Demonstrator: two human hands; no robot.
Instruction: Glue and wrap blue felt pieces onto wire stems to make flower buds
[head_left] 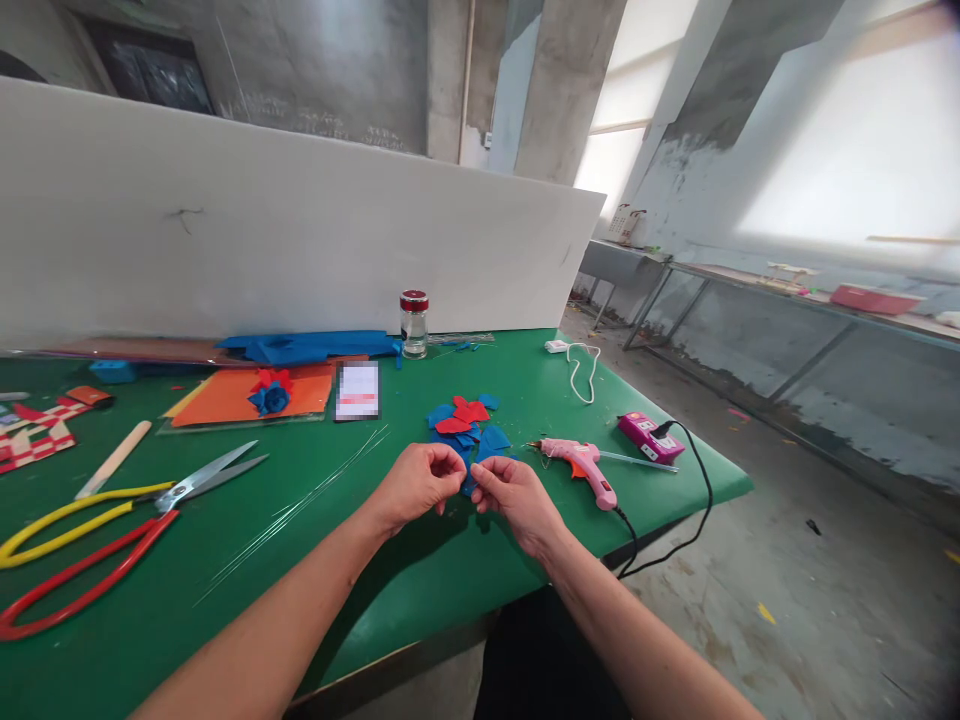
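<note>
Close to the table's front edge, my left hand point(421, 484) and my right hand point(517, 497) meet with thumbs and fingertips pinched. A small blue piece point(469, 486), cloth or paper, shows between the fingertips; most of it is hidden. Just beyond my hands lies a loose pile of blue petal-shaped pieces point(493, 440) with red petal-shaped pieces point(471, 410) on top. To the right of my right hand, a pink glue gun point(581, 462) rests on its side, nozzle toward the pile, with a clear glue stick point(637, 461) behind it.
Large scissors point(169, 500) lie spread at left beside a wooden stick point(114, 458) and thin wires point(300, 505). A red-and-blue flower point(271, 393) sits on orange sheets point(217, 396) near a phone point(358, 390). A lidded jar point(414, 325) stands behind. A purple power strip point(649, 438) trails a black cable.
</note>
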